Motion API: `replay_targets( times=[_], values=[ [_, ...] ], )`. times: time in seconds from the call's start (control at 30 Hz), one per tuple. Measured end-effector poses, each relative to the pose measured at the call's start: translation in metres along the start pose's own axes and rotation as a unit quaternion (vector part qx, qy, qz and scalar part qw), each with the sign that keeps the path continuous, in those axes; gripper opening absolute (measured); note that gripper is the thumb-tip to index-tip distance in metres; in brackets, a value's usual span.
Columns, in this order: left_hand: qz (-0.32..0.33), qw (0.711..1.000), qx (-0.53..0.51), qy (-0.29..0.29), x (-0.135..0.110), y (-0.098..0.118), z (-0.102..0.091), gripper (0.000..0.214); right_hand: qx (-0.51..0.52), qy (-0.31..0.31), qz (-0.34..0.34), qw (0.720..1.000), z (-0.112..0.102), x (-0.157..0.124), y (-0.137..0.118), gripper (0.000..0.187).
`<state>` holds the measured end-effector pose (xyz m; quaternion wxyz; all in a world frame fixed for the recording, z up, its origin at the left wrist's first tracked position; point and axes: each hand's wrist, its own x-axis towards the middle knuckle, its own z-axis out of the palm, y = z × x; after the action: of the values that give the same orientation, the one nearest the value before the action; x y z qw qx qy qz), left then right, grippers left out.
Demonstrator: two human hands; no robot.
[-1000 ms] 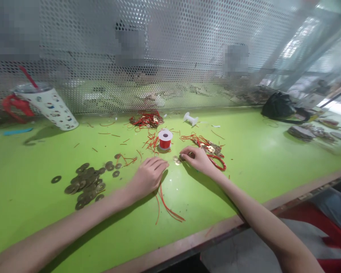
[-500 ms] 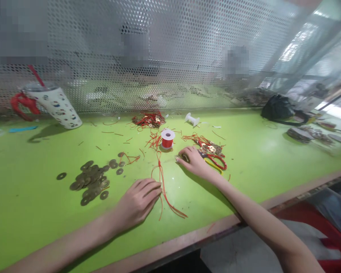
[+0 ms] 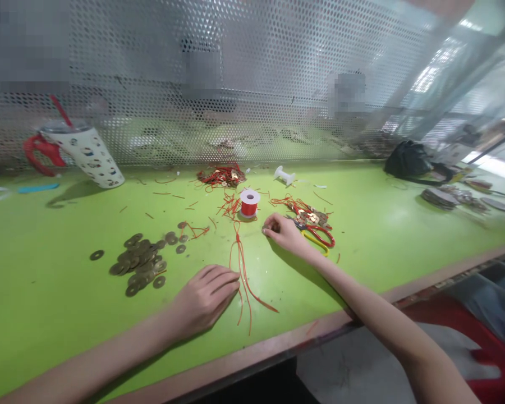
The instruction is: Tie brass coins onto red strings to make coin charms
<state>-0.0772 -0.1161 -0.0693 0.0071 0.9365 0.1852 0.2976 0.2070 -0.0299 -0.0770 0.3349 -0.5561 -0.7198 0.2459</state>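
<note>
A knotted red cord (image 3: pixel 238 238) lies on the green table, its loose strands fanning toward the near edge. My left hand (image 3: pixel 212 294) rests beside it, fingers pressed together and closed on a strand at the fingertips. Farther up and to the right, my right hand (image 3: pixel 287 234) is closed in a pinch. Something small and greyish shows at its fingertips; I cannot make out what it is. Scissors (image 3: pixel 320 235) with red and yellow handles lie just behind that hand. A spool of red thread (image 3: pixel 249 205) stands upright beyond the cord.
Loose holed coins (image 3: pixel 138 261) are heaped at the left. Strung coins on red cord form a back pile (image 3: pixel 222 175) and a right pile (image 3: pixel 313 216). An empty white spool (image 3: pixel 284 175), a tumbler with straw (image 3: pixel 93 156) and a black bag (image 3: pixel 409 160) stand near the perforated screen (image 3: pixel 256 134).
My right hand's fingers have curled into a tighter pinch. One cord strand has come apart from the bundle and points toward the near edge. My left hand has stayed almost still.
</note>
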Motion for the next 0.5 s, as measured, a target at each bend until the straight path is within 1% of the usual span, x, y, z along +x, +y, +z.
replay_targets(
  times=[0.1, 0.17, 0.2, 0.27, 0.3, 0.4, 0.5],
  values=[
    [0.01, 1.0, 0.01, 0.009, 0.0, 0.0, -0.002, 0.015, 0.017, 0.036, -0.028, 0.999, -0.001, -0.004, -0.007, 0.002],
    [0.017, 0.999, 0.024, 0.017, 0.002, -0.006, -0.003, 0.013, 0.019, 0.056, -0.057, 0.997, -0.002, -0.008, -0.015, 0.005],
    [0.023, 0.999, 0.036, 0.023, 0.004, -0.011, -0.003, 0.013, 0.027, 0.052, -0.068, 0.996, -0.002, -0.01, -0.02, 0.006],
    [0.04, 0.996, 0.07, 0.033, 0.01, -0.025, -0.003, 0.014, 0.061, 0.015, -0.083, 0.995, -0.001, -0.014, -0.03, 0.008],
    [0.051, 0.994, 0.093, 0.033, 0.014, -0.033, -0.003, 0.015, 0.079, -0.013, -0.092, 0.993, 0.001, -0.015, -0.034, 0.009],
    [0.086, 0.983, 0.159, -0.002, 0.028, -0.054, -0.002, 0.018, 0.094, -0.068, -0.123, 0.986, 0.008, -0.016, -0.041, 0.011],
    [0.117, 0.968, 0.217, -0.051, 0.04, -0.063, -0.001, 0.016, 0.064, -0.082, -0.149, 0.983, 0.016, -0.015, -0.038, 0.014]
  ],
)
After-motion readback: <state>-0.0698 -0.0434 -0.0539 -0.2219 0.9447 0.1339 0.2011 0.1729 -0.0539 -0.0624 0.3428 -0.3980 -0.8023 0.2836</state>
